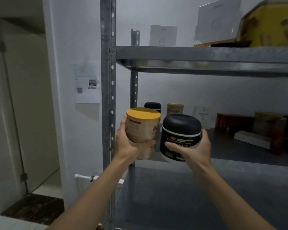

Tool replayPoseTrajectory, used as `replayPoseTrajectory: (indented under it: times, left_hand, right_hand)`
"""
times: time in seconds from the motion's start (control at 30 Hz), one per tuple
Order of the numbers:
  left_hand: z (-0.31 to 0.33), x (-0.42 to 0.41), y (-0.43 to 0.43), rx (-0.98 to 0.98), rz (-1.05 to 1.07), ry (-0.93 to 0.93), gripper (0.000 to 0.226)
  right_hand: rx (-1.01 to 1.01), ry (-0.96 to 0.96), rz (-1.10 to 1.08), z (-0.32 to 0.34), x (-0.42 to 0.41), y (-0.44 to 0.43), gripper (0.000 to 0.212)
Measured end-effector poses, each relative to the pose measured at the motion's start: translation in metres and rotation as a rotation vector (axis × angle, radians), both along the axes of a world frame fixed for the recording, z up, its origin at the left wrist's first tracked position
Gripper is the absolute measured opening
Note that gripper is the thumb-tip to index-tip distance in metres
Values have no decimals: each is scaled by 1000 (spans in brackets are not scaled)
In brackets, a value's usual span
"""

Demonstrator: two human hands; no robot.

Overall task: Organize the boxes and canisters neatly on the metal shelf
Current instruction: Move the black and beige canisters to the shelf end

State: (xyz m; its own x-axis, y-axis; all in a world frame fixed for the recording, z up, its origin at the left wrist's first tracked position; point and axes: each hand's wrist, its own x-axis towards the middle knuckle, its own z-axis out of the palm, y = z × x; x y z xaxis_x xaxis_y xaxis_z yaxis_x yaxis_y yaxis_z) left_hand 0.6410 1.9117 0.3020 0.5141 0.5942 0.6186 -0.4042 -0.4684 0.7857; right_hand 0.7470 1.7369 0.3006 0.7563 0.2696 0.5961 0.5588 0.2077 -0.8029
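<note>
Centre frame, a person's left hand (128,144) wraps around a yellow-lidded tan canister (142,128), and the right hand (195,147) grips a black canister (181,130) at the front of the metal shelf (206,54). Fingers hide part of both labels. A blurred yellow tin (273,22) is cut off upper right.

upper right: yellow tin (271,22) blurred, cut by frame edge | right edge: red boxes (229,123) smeared | rear black canister (154,105): base hidden behind yellow-lidded canister (142,128) | front black canister (181,128): label unreadable | wall paper (87,87): print too small
</note>
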Motion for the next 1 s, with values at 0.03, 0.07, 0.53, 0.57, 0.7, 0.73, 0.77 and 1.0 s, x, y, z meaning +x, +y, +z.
replayPoseTrajectory:
  times: [0.03, 0.07, 0.53, 0.57, 0.7, 0.73, 0.77, 1.0]
  left_hand:
    - [0, 6, 3, 1, 5, 7, 111]
    - [0, 12, 7, 3, 15, 14, 110]
    - [-16, 79, 72, -53, 116, 70, 102]
    - [-15, 84, 77, -62, 121, 83, 108]
    - [-15, 105, 99, -85, 90, 135, 118]
    - [-16, 109, 103, -90, 75, 142, 118]
    - [-15, 114, 107, -96, 62, 145, 118]
    - [-18, 145, 121, -62, -20, 170, 108]
  right_hand:
    - [-7, 14, 1, 0, 6, 3, 108]
    - [-15, 24, 0, 0, 11, 6, 106]
    - [-156, 33, -2, -6, 71, 80, 110]
    - [-187, 20, 6, -5, 77, 86, 112]
    - [-315, -43, -9, -1, 96, 103, 117]
    - [-346, -58, -13, 0, 100, 107, 121]
    - [-377, -65, -21, 1, 104, 109, 123]
    - [-496, -42, -150, 0, 136, 113, 105]
